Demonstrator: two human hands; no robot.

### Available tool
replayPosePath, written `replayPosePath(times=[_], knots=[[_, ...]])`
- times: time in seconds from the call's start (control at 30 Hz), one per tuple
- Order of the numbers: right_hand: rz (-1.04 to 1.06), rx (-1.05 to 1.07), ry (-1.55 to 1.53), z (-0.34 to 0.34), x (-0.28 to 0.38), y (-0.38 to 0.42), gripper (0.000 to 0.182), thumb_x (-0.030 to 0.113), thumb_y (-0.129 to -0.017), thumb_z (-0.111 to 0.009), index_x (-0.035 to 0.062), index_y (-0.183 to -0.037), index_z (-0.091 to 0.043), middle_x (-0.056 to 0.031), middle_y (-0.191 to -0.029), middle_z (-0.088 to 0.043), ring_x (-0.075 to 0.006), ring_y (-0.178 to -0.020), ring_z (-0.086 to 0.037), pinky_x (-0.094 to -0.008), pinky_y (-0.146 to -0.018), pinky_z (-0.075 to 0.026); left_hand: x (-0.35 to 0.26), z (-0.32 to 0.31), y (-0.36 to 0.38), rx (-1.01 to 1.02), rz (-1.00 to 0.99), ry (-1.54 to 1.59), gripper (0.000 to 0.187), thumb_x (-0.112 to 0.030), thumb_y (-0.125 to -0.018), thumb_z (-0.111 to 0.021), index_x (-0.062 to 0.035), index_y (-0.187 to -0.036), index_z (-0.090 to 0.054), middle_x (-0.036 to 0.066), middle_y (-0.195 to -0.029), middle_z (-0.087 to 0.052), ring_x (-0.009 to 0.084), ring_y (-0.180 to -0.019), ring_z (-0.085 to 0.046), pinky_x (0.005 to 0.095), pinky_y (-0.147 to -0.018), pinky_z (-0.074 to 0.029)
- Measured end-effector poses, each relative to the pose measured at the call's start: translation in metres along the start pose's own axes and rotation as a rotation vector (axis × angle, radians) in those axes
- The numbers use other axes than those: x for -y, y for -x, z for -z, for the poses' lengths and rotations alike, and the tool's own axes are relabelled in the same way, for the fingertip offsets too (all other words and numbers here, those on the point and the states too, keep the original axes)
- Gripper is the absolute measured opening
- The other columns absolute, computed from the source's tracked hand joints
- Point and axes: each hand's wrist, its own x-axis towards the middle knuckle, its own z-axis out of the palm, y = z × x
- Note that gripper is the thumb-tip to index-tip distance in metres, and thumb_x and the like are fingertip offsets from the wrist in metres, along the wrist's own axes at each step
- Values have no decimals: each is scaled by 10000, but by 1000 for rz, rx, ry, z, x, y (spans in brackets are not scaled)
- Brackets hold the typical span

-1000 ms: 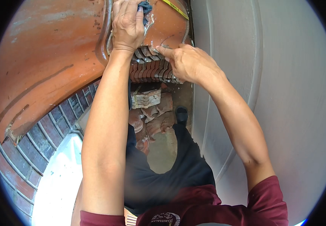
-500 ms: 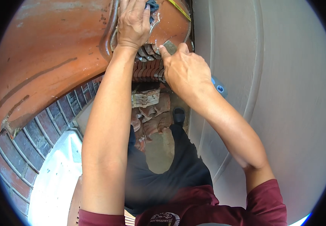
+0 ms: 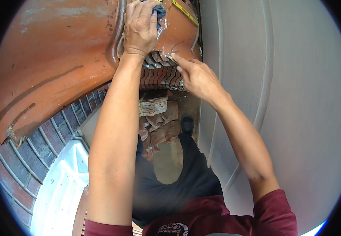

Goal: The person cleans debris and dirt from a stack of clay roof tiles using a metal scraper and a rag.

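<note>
At the top, my left hand (image 3: 139, 33) is closed over a crumpled dark blue cloth (image 3: 161, 11), which shows beside the thumb and presses against an orange clay roof tile (image 3: 176, 29). My right hand (image 3: 202, 78) is at the tile's lower edge, its index finger reaching along the rim and the thumb tucked underneath. Whatever lies between that finger and thumb is hidden. Directly below the tile, a row of stacked curved tiles (image 3: 160, 78) shows its edges. A yellow strip with dark marks (image 3: 185, 12) lies across the tile's upper right.
A large glossy orange tile surface (image 3: 60, 59) spreads at left, above ribbed dark tiling (image 3: 44, 143) and a white object (image 3: 62, 185). Grey wall panels (image 3: 241, 98) rise along the right. Broken tile pieces (image 3: 160, 135) lie on the floor near my foot (image 3: 187, 124).
My right hand has turned and moved slightly down and right. The flat greyish piece that showed at its fingertips is out of sight. My left hand has stayed in nearly the same place.
</note>
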Motion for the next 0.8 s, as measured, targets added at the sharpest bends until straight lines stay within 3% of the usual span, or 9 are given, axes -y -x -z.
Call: replayPosePath(times=[0.2,0.3,0.4,0.5,0.53,0.6,0.67,0.8], knots=[[-108,68,53,19,13,3,405,184,-961,-575,138,-1362,-608,-279,-1045,-664,-408,-987,-666,-504,-872,-528,3,-1,1,-14,-41,-41,267,-61,-937,-539,-94,-1174,-656,96,-1158,-679,351,-1142,-555,429,-1014,-437],[-44,16,-8,20,11,5,533,117,-898,-648,45,-1414,-536,-315,-1013,-665,-429,-975,-672,-507,-885,-523,1,0,1,-6,-20,-27,259,-61,-941,-538,-93,-1168,-656,99,-1152,-680,358,-1140,-555,437,-1015,-435],[-61,-129,-261,9,23,15,662,47,-858,-673,-69,-1459,-420,-327,-947,-677,-444,-931,-688,-479,-878,-530,2,1,1,-3,-32,-41,252,-58,-943,-538,-91,-1162,-657,102,-1147,-680,362,-1141,-553,440,-1014,-434],[-302,-35,-422,-2,32,15,745,20,-903,-657,-23,-1551,-294,-205,-1024,-700,-178,-630,-678,-330,-638,-558,1,1,1,-13,-34,-31,248,-53,-944,-537,-90,-1158,-657,104,-1140,-680,366,-1136,-552,442,-1010,-433],[-233,-96,-464,-7,32,13,743,22,-912,-644,-49,-1551,-271,-166,-948,-702,-126,-574,-648,-290,-584,-550,1,1,0,-15,-32,-28,248,-53,-944,-537,-89,-1158,-657,104,-1138,-680,366,-1135,-552,442,-1009,-433],[-371,-41,-647,-4,42,13,736,24,-871,-641,-92,-1514,-302,-258,-911,-700,-301,-785,-700,-366,-769,-542,1,0,0,-16,-24,-20,248,-53,-944,-537,-89,-1157,-657,105,-1136,-679,366,-1132,-552,443,-1006,-434],[-419,-48,-697,-8,47,11,737,24,-849,-632,-109,-1500,-313,-309,-901,-697,-391,-893,-725,-403,-862,-539,0,0,1,-15,-13,-21,246,-54,-943,-538,-87,-1156,-657,108,-1136,-679,365,-1131,-552,442,-1005,-434],[-398,-122,-624,-21,53,4,740,16,-838,-599,-112,-1505,-306,-335,-961,-676,-414,-921,-705,-413,-875,-538,2,0,1,-10,-22,-22,245,-56,-941,-539,-82,-1154,-657,112,-1139,-678,364,-1136,-550,440,-1001,-435]])
